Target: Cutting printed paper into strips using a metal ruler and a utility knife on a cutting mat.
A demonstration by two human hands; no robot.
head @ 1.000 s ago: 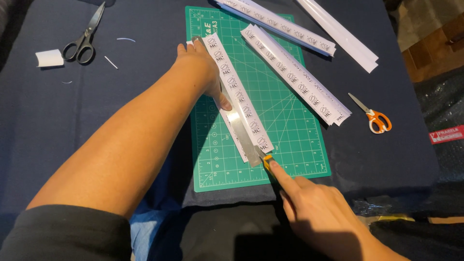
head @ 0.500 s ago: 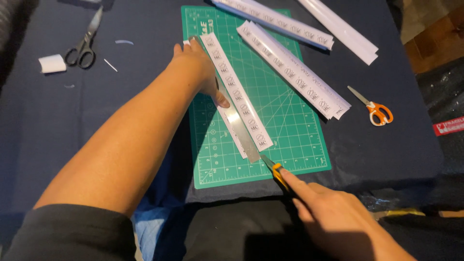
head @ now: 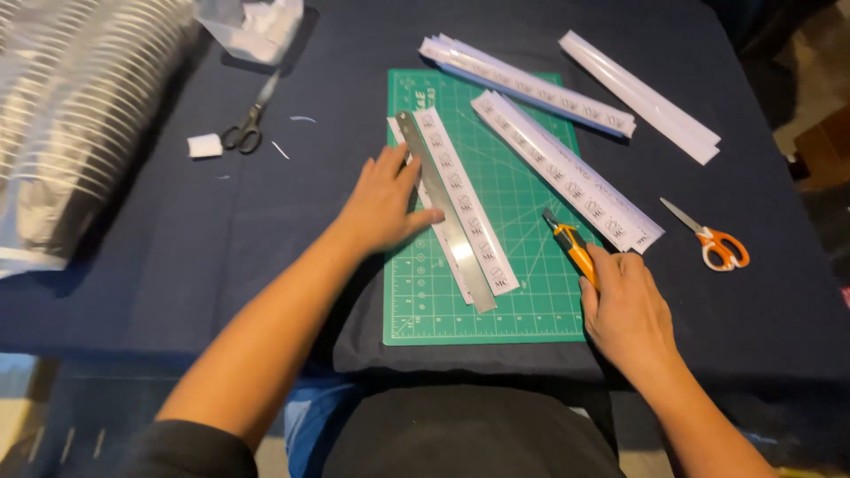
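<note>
Paper strip: a long white strip (head: 467,212) with small dark printed marks lies on the green cutting mat (head: 531,301), running from 11 o'clock to 5 o'clock, about mid-mat.
Metal ruler: a steel ruler (head: 445,212) lies touching the strip's left edge, on the same slant.
Left hand: the left hand (head: 382,199) lies flat with fingers spread, fingertips on the ruler's upper half, thumb toward 3 o'clock; it grips nothing.
Right hand: the right hand (head: 627,305) is at 4 o'clock from the strip, fingers curled around the orange handle of a utility knife (head: 568,243).
Knife tip: it points to 11 o'clock and sits on the mat, apart from ruler and strip.
Doing it well: in my judgement a clean cut wants firm downward pressure along the ruler, fingertips kept back from its cutting edge, and the blade held snug against the steel.
Other strips: 3 bundles of similar strips (head: 567,168) lie at 1 to 2 o'clock.
Scissors: orange-handled scissors (head: 713,239) at 3 o'clock; black-handled scissors (head: 250,124) at 10 o'clock.
Containers: a clear plastic bag (head: 80,115) at 9 o'clock holds a stack of what look like white lids or cups.
Second bag: a crumpled bag (head: 252,26) at 11 o'clock; contents cannot be told.
</note>
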